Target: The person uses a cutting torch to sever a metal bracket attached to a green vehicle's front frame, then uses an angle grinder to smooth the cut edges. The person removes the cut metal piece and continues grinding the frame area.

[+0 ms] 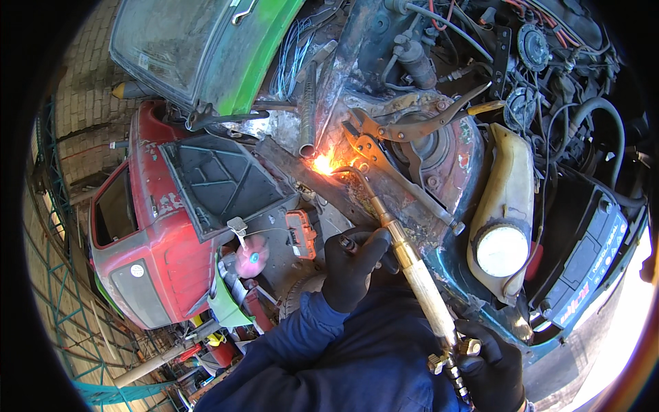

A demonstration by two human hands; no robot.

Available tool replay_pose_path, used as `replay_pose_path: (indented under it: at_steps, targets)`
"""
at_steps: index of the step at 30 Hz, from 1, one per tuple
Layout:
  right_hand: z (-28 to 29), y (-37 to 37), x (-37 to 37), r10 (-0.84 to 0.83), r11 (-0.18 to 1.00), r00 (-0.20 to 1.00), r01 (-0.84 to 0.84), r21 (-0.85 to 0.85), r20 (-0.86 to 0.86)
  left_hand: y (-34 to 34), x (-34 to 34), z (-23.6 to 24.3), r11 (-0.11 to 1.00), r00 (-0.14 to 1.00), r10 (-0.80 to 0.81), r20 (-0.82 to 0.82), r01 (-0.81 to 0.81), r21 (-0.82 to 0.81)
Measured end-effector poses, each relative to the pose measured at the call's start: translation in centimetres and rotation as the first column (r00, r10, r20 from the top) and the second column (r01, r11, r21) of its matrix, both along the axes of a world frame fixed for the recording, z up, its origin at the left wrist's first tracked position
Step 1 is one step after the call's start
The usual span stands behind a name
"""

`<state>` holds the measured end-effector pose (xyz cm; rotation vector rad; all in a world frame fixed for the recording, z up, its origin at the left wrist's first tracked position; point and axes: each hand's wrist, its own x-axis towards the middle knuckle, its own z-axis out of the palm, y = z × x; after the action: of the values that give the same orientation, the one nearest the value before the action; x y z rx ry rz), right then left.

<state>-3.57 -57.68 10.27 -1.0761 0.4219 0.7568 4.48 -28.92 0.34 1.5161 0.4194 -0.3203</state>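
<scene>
A brass gas torch slants across the middle, its bent tip pointing up and left. At the tip a bright orange-yellow flame with sparks plays on a rusty metal edge below a coiled metal tube. My black-gloved left hand is closed at the torch's front part; a small dark piece sticks up between its fingers, too small to name. My right hand, also gloved, is closed around the torch's rear end by the brass valve knobs. Rusty orange locking pliers lie just right of the flame, jaws at the metal.
A car's engine bay surrounds the right side, with a yellowed plastic reservoir, a battery, and hoses. A green door stands at upper left, near a red vehicle cab. An orange-black object lies near my left hand.
</scene>
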Motion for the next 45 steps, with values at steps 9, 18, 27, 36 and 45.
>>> replay_pose_path:
  at_steps: [9,18,27,36,45]
  targets:
    - [-0.2,-0.2,0.0,0.033,0.997,0.998,-0.03,-0.068,0.046,0.0,-0.1,-0.2,1.0,1.0,0.009,0.007,-0.009,0.01]
    - [-0.4,-0.4,-0.6,0.01,1.0,1.0,-0.01,-0.015,0.001,-0.2,0.2,0.3,0.999,0.999,0.009,-0.046,-0.007,0.04]
    - [-0.6,-0.7,-1.1,0.021,1.0,0.999,-0.02,0.009,-0.05,-0.2,0.1,0.4,0.999,0.998,0.019,-0.052,-0.017,0.045]
    - [-0.7,-0.6,-0.9,0.009,1.0,1.0,-0.009,-0.006,-0.009,0.2,0.0,-0.1,0.997,1.0,-0.012,-0.011,0.013,0.07]
    - [-0.7,-0.6,-0.5,0.023,0.999,0.999,-0.022,-0.023,0.026,-0.4,0.4,0.4,0.997,1.0,0.018,-0.014,-0.017,0.071]
